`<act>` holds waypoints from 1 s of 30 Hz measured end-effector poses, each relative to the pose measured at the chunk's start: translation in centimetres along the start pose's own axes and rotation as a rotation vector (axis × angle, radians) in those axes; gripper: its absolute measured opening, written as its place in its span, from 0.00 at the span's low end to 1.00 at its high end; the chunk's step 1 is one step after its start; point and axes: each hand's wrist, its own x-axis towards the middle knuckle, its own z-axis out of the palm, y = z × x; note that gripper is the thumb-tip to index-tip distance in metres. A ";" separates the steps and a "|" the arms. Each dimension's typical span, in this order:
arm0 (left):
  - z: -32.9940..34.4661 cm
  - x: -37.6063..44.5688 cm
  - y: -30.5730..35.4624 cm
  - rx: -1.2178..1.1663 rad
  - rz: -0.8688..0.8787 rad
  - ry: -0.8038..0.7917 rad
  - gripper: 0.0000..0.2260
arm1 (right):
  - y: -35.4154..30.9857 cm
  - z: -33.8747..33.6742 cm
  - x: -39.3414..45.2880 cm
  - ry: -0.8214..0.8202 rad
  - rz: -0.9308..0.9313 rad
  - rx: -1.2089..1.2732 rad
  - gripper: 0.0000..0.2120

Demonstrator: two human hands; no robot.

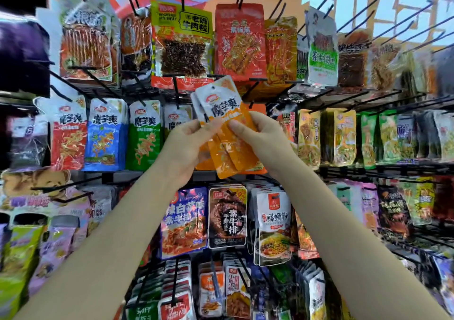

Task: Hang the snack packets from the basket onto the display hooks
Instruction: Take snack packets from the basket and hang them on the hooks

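Both my hands hold a small stack of orange-and-white snack packets (224, 113) up in front of the display wall, tilted to the left. My left hand (189, 145) grips the stack's left side, thumb on the front. My right hand (260, 138) pinches the right side, thumb pressed on the orange part. The punched hole in the top packet shows near its upper edge. A black display hook (176, 91) juts out just left of the packets' top, with another hook (251, 87) just to their right. No basket is in view.
The wall is packed with hanging packets: red (70, 135), blue (105, 135) and green (145, 135) ones to the left, yellow ones (344, 135) to the right, more rows above and below. Bare black hooks (363, 5) stick out at the upper right.
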 end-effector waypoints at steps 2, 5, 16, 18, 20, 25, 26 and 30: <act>-0.6 0.0 -0.7 0.062 -0.026 0.016 0.04 | 0.4 0.4 0.2 0.012 0.023 0.020 0.07; -1.9 0.3 -1.3 0.114 -0.026 0.126 0.04 | 0.7 1.3 0.5 -0.008 0.047 -0.036 0.17; -6.2 0.7 -0.2 0.118 0.041 0.289 0.06 | 1.1 1.1 3.0 0.145 -0.149 -0.047 0.19; -6.3 0.7 -0.3 0.117 0.046 0.282 0.05 | 1.1 1.8 3.4 0.126 -0.132 -0.034 0.13; -6.3 0.6 -0.4 0.118 0.047 0.276 0.04 | 0.8 2.7 3.9 0.136 -0.117 -0.060 0.11; -6.8 0.2 -0.5 0.124 0.051 0.263 0.03 | 0.1 3.6 5.3 0.187 -0.095 -0.090 0.10; -6.9 0.2 -0.5 0.122 0.050 0.261 0.03 | 0.3 3.6 5.4 0.195 -0.092 -0.097 0.10; -7.1 -0.1 -0.4 0.121 0.043 0.238 0.03 | 0.5 3.8 5.5 0.202 -0.085 -0.099 0.10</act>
